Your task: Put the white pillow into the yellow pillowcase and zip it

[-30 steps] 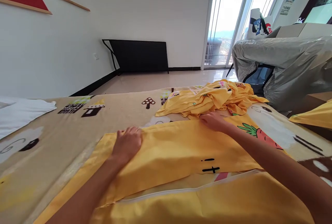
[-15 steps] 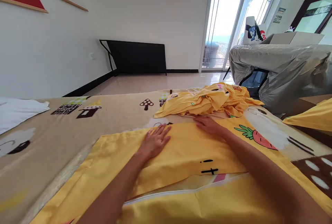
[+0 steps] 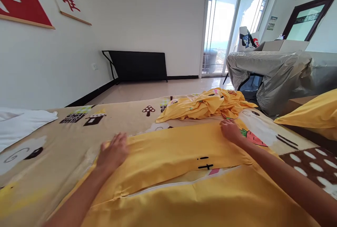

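A yellow pillowcase (image 3: pixel 168 149) lies spread out in front of me, with a carrot print near its right side and small black marks in the middle. Across its near part runs an opening with a white edge. My left hand (image 3: pixel 113 151) is at the far left corner, fingers closed on the cloth there, slightly blurred. At the far right corner, my right hand (image 3: pixel 230 130) has its fingers curled on the edge, beside the carrot. Just beyond it lies a crumpled heap of yellow printed fabric (image 3: pixel 207 104).
Beneath everything is a beige patterned blanket (image 3: pixel 131 116). A white pillow (image 3: pixel 23 123) lies at the left, and a yellow pillow (image 3: pixel 313 113) rests on a cardboard box at the right. Farther back stand a plastic-covered table (image 3: pixel 271 60) and a black panel (image 3: pixel 139 66) against the wall.
My hands have moved apart over the pillowcase, the left to its left corner and the right to its right corner. Flat fingers have closed at the edge. The view has tilted up slightly.
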The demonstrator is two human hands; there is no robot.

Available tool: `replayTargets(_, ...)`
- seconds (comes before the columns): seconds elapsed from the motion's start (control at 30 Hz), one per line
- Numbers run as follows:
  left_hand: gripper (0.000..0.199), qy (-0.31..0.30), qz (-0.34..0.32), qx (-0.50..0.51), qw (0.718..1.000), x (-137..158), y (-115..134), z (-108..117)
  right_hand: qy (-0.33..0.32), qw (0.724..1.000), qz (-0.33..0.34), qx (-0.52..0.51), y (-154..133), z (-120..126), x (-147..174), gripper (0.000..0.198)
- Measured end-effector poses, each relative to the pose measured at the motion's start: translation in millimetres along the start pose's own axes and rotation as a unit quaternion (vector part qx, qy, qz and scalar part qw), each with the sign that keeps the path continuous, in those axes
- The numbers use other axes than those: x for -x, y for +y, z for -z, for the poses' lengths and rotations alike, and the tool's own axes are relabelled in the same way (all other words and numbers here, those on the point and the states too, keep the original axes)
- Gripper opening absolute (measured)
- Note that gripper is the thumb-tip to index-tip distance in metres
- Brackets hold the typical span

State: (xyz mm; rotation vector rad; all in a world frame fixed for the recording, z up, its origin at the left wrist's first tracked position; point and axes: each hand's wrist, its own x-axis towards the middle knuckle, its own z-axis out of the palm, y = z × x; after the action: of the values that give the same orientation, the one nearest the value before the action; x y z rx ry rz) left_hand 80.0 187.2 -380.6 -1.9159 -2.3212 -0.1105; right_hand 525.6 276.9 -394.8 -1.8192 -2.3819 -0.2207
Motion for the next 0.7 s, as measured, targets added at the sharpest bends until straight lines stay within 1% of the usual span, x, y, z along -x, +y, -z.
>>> replayTargets(0.03,0.057,-0.005,-0.028,0.008,1.0,0.3,34.7,1.6,-0.008,0.999,0.037,-0.025,-33.7,-0.3,-2.6,0.037)
replayTargets(0.1,0.057,-0.043,-0.103,0.04,0.993,1.4,101.9,-1.9,-0.02,0.992,0.105,-0.072,-97.7,-4.2,-6.4,0.042)
replayTargets(0.13,0.058,-0.056,-0.128,0.05,0.989,2.5,129.5,-6.2,-0.025,0.987,0.133,-0.092,-123.8,-7.2,-7.5,0.045)
replayTargets(0.17,0.057,-0.069,-0.145,0.059,0.985,3.9,150.1,-11.4,-0.033,0.982,0.153,-0.106,-143.2,-10.7,-8.1,0.046)
replayTargets(0.2,0.055,-0.081,-0.157,0.066,0.982,5.6,162.1,-16.8,-0.041,0.978,0.169,-0.117,-154.6,-14.6,-8.2,0.047)
replayTargets(0.23,0.055,-0.089,-0.162,0.07,0.98,7.4,164.5,-22.1,-0.05,0.975,0.178,-0.124,-157.1,-18.5,-7.8,0.048)
replayTargets(0.27,0.054,-0.093,-0.16,0.073,0.98,9.1,157.2,-26.8,-0.06,0.974,0.179,-0.128,-150.7,-22.4,-7.0,0.049)
replayTargets(0.3,0.055,-0.093,-0.148,0.074,0.982,10.6,140.9,-30.9,-0.069,0.974,0.174,-0.129,-136.1,-25.9,-5.6,0.05)
replayTargets(0.33,0.057,-0.09,-0.129,0.074,0.985,12.0,117.2,-34.4,-0.076,0.976,0.16,-0.128,-114.9,-28.8,-3.6,0.053)
replayTargets(0.4,0.06,-0.073,-0.059,0.067,0.993,15.1,55.8,-39.9,-0.087,0.983,0.111,-0.121,-60.0,-32.2,3.3,0.055)
replayTargets(0.47,0.061,-0.062,-0.005,0.05,0.997,19.9,-8.2,-43.3,-0.091,0.989,0.044,-0.107,-2.2,-32.3,14.7,0.058)
replayTargets(0.5,0.061,-0.063,0.015,0.04,0.997,23.2,-35.8,-43.9,-0.092,0.991,0.008,-0.099,23.6,-31.6,22.3,0.059)
replayTargets(0.53,0.062,-0.062,0.013,0.041,0.997,27.3,-58.5,-43.6,-0.093,0.991,-0.024,-0.09,45.9,-30.5,31.0,0.059)
replayTargets(0.57,0.064,-0.059,0.006,0.049,0.997,32.4,-75.8,-42.3,-0.09,0.991,-0.049,-0.08,64.2,-29.5,40.7,0.059)
replayTargets(0.6,0.065,-0.054,0.0,0.059,0.997,38.6,-87.6,-40.0,-0.086,0.991,-0.07,-0.072,78.7,-28.6,51.2,0.059)
replayTargets(0.63,0.066,-0.045,-0.005,0.071,0.996,46.2,-94.6,-37.2,-0.08,0.991,-0.085,-0.064,89.8,-28.1,62.6,0.059)
replayTargets(0.7,0.066,-0.016,-0.002,0.09,0.996,66.6,-98.9,-31.2,-0.064,0.992,-0.1,-0.04,105.3,-28.5,88.8,0.058)
